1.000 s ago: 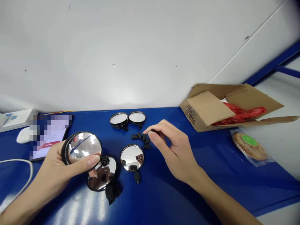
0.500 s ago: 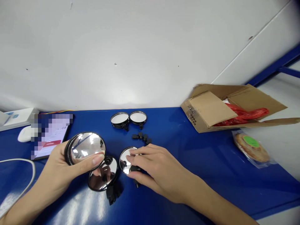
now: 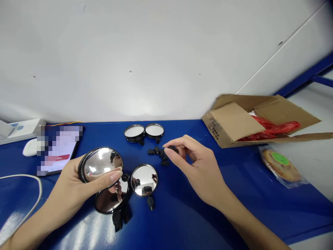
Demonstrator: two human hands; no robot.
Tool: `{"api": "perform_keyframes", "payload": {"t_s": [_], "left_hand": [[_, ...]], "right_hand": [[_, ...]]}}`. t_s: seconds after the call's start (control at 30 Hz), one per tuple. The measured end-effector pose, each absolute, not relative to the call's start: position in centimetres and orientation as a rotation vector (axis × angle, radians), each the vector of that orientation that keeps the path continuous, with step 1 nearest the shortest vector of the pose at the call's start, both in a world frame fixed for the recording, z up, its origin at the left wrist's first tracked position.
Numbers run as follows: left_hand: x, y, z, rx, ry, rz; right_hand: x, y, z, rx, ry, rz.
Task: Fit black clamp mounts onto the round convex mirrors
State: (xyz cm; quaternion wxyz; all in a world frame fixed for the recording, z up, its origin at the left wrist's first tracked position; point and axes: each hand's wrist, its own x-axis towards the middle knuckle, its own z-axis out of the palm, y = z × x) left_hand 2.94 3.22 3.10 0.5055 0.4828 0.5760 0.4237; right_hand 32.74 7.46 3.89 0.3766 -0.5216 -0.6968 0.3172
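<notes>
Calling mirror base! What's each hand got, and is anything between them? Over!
Left hand: holding round mirror. Right hand: pinching black piece, near other black pieces. Between hands: another mirror, lying on blue table.

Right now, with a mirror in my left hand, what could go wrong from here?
Your left hand has its thumb across the held mirror, so it may smudge the face. In this view, that overlaps the lower mirror; if your grip slipped, the two might knock together and scratch. Your right hand pinches a black piece close to the loose black pieces, and could nudge some away.
</notes>
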Motion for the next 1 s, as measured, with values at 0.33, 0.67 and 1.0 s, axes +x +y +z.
{"api": "perform_keyframes", "payload": {"t_s": [0.33, 0.67, 1.0], "left_hand": [[3.1, 3.3, 3.4, 1.144, 1.417, 0.999], [3.3, 3.2, 3.4, 1.125, 1.434, 0.990], [2.6, 3.8, 3.1, 1.121, 1.368, 0.980]], "right_hand": [[34.2, 8.7, 5.0, -1.417, -1.753, 1.224], [35.2, 8.6, 4.6, -1.513, -1.893, 1.691], [34.3, 7.7, 3.0, -1.588, -2.128, 1.342]]}}
